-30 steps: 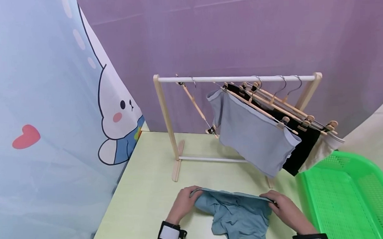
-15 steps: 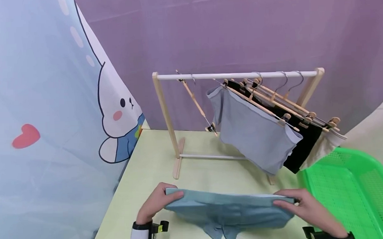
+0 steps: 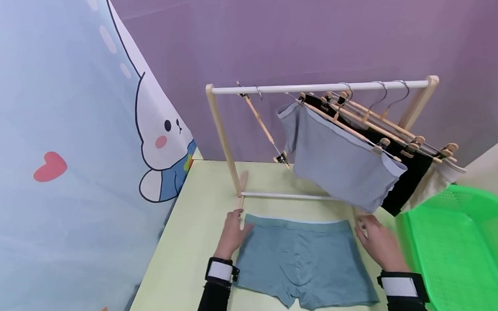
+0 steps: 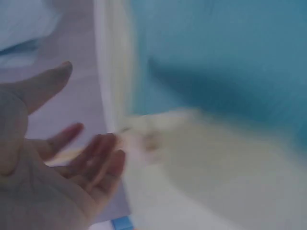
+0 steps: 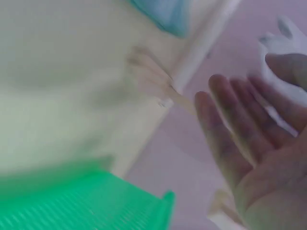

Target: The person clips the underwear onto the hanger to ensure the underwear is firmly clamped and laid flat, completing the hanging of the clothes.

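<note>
Teal boxer briefs (image 3: 304, 263) lie spread flat on the pale table, waistband toward the rack and legs toward me. My left hand (image 3: 231, 235) is beside the waistband's left corner, holding nothing. On the other side, my right hand (image 3: 379, 243) is just off the right corner, also without anything in it. Both wrist views show relaxed fingers, with a blurred left hand (image 4: 72, 158) and an upturned right palm (image 5: 268, 143). Behind them, light grey-blue shorts (image 3: 343, 152) hang clipped to a wooden hanger on the rack.
A wooden rack with a white rail (image 3: 296, 88) stands behind the briefs. One bare clip hanger (image 3: 260, 121) hangs at its left. Black shorts (image 3: 406, 182) and a beige garment (image 3: 433, 185) hang at the right. A green basket (image 3: 454, 249) sits at the right.
The boxer briefs, bunched and then stretched between both hands, now lie flat on the table. Both hands have let go of the waistband and moved forward, toward the rack.
</note>
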Demonstrator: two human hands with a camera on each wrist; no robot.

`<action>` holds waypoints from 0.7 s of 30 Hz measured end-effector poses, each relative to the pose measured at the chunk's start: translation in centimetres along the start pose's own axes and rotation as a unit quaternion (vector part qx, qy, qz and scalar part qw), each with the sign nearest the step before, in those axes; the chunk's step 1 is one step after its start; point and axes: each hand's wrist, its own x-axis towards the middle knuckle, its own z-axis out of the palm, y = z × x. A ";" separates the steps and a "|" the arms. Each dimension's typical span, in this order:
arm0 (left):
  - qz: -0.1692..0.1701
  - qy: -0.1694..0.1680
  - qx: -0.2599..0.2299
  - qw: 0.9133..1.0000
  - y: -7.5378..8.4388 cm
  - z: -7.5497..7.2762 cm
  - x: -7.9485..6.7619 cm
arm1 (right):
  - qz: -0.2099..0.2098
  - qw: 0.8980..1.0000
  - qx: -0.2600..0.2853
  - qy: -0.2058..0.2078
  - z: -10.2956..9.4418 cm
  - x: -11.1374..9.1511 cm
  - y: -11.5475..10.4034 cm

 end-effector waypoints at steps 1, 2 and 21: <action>0.012 -0.013 0.027 0.999 -0.3 0.8 0.0 | 0.000 1.000 0.004 -0.015 0.6 -0.1 0.3; 0.026 -0.029 0.052 0.998 -0.7 1.5 -0.1 | -0.006 0.999 0.007 -0.034 1.3 -0.1 0.5; -0.021 0.198 -0.104 0.974 1.4 -1.1 3.7 | -0.029 0.991 -0.045 -0.122 5.8 -1.5 1.9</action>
